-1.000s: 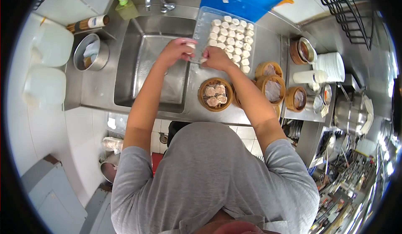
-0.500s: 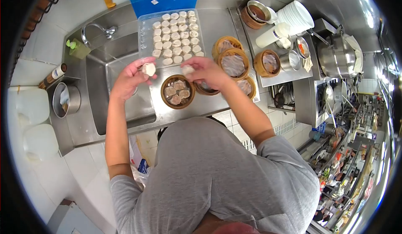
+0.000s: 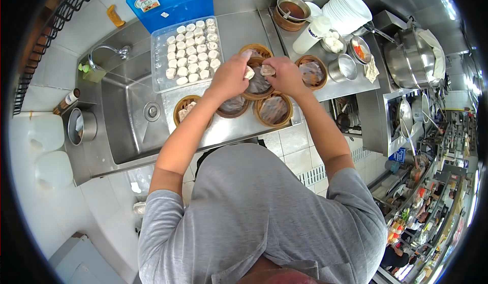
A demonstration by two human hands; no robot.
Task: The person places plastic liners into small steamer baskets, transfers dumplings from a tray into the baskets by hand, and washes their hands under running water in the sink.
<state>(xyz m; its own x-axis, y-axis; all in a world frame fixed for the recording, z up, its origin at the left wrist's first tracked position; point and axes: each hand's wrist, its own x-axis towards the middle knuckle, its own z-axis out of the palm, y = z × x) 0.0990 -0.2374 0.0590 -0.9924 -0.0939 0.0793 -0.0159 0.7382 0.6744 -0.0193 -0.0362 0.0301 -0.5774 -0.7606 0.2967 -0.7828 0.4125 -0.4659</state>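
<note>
Over a bamboo steamer basket lined with thin paper, my left hand pinches a pale round dumpling. Opposite it, my right hand grips another dumpling, its underside facing up. Both hands partly cover the basket. Left of them, a clear plastic tray carries many white dumplings in rows. A steamer basket with several dumplings in it is partly hidden behind my left forearm. Two more lined baskets, a middle one and a right one, sit at the counter's near side.
A sink with a faucet lies to the left. Behind the tray stands a blue lid. On the right are a lined basket, a white bottle, stacked plates, metal bowls and a large pot.
Both hands, each with a dumpling, have moved right from above the filled basket to a lined basket farther back. The whole view has shifted, with the tray and baskets now further left.
</note>
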